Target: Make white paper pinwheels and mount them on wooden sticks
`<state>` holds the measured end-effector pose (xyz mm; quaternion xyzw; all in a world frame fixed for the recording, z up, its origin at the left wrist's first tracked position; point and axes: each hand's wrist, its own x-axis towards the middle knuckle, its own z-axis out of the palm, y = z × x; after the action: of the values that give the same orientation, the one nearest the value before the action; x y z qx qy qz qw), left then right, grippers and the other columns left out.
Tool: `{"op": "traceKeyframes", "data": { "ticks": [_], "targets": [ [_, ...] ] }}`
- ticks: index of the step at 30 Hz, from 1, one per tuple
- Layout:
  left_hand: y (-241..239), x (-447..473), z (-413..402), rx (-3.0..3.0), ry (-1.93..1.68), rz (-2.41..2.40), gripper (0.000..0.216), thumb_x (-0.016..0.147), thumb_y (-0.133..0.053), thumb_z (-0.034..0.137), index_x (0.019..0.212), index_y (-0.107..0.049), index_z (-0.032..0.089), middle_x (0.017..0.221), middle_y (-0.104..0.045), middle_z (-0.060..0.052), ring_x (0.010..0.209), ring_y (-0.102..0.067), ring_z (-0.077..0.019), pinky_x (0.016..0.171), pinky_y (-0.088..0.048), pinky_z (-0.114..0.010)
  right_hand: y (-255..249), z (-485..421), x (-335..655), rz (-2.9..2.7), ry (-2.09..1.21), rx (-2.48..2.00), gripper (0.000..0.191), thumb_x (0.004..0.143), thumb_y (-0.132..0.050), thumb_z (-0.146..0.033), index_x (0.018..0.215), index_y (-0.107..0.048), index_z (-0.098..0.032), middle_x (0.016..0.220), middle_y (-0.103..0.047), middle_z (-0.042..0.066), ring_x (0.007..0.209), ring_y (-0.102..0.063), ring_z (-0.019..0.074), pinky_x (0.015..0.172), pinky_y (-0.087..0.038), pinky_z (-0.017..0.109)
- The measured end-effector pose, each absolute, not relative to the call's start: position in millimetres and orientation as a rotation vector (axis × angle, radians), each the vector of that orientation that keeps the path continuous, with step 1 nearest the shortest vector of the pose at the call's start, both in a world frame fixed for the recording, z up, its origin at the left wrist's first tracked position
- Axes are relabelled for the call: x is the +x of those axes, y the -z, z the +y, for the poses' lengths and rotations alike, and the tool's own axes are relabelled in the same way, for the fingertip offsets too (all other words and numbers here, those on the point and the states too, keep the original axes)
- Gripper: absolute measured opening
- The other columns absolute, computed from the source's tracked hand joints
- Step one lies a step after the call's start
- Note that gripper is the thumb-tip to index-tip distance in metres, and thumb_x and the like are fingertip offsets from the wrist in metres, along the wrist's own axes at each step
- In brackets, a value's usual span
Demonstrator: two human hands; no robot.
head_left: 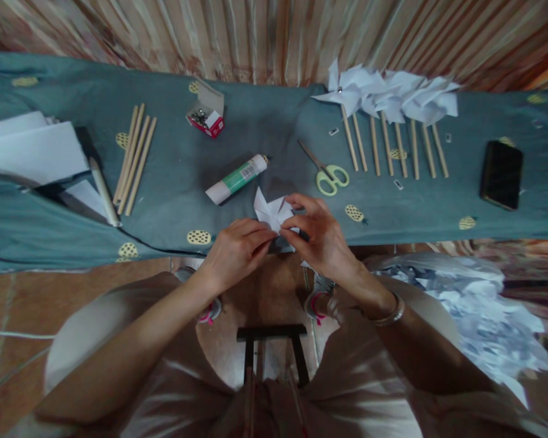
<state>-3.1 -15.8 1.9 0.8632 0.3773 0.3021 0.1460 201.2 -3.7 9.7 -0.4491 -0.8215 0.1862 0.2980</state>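
Note:
A white paper pinwheel [270, 210] with folded blades is held between my two hands near the front edge of the table. My left hand [237, 248] pinches its lower left side, fingers pressed together. On its right side my right hand [318, 234] grips it, thumb and fingertips on the paper near the centre. Just beyond the pinwheel lies a white and green glue tube [238, 179]. Green-handled scissors [324, 171] rest behind my right hand, blades pointing away to the left.
Finished pinwheels on sticks [395, 94] lie in a row at the back right, near a black phone [502, 174]. Left are wooden sticks [135, 159], an open red box of pins [207, 114], a pen [104, 193] and stacked paper [34, 149]. A bag of paper scraps [479, 310] sits below right.

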Motion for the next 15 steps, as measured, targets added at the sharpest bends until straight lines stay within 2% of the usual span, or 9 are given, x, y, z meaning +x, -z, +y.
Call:
{"op": "traceKeyframes", "data": {
  "ticks": [10,15],
  "targets": [
    [-2.2,-2.5,-15.7,2.436,-0.867,1.113,0.017,0.093,-0.055,0.016,0.097,-0.072,0.013,0.092,-0.074,-0.009,0.085,-0.069,-0.0184,0.077,-0.055,-0.029,-9.3,-4.5,202.3,-2.214,-0.473,-1.187,0.011,0.09,-0.058,-0.02,0.088,-0.069,-0.022,0.129,-0.058,0.009,0.113,-0.056,0.0257,0.097,-0.049,0.045],
    [-1.7,-2.5,-16.1,2.414,-0.849,1.123,0.018,0.093,-0.055,0.016,0.098,-0.072,0.013,0.093,-0.074,-0.009,0.085,-0.069,-0.0186,0.078,-0.056,-0.029,-2.6,-6.9,201.8,-2.278,-0.377,-1.19,0.028,0.092,-0.046,-0.013,0.107,-0.067,-0.024,0.138,-0.051,0.009,0.12,-0.052,0.0247,0.099,-0.048,0.046]
  ]
}}
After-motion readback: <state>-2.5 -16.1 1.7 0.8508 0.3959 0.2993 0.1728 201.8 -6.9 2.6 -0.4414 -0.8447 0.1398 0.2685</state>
